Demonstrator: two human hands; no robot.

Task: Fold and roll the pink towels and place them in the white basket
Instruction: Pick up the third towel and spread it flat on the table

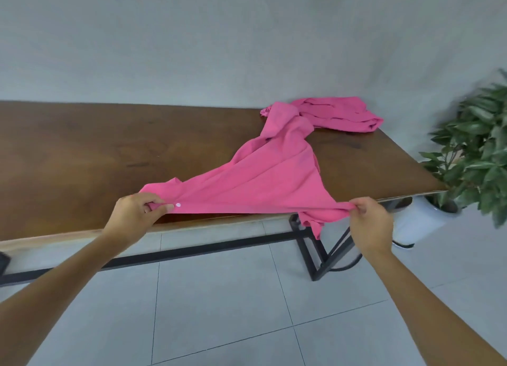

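Pink towel (263, 179) is being pinched taut along the wooden table (82, 146)'s near edge by left hand (134, 214) and right hand (370, 223). Fingers are curled on its corners. A second towel heap (337, 113) is lying at the table's far right corner.

Table (82, 146): centre of view, runs L to R; wall (219, 36) behind, floor (219, 310) below.
Towel pile (337, 113): on table, far R corner.
Held towel (269, 173): on table, R half; far end touches towel pile; near edge spans front table edge between both hands; one corner hangs below edge by R hand.
L hand (134, 214): at front edge, grips towel's near-L corner.
R hand (370, 223): before table's near-R corner, grips towel's near-R corner.
Plant (477, 146): R of table, in pot (419, 223) on floor.
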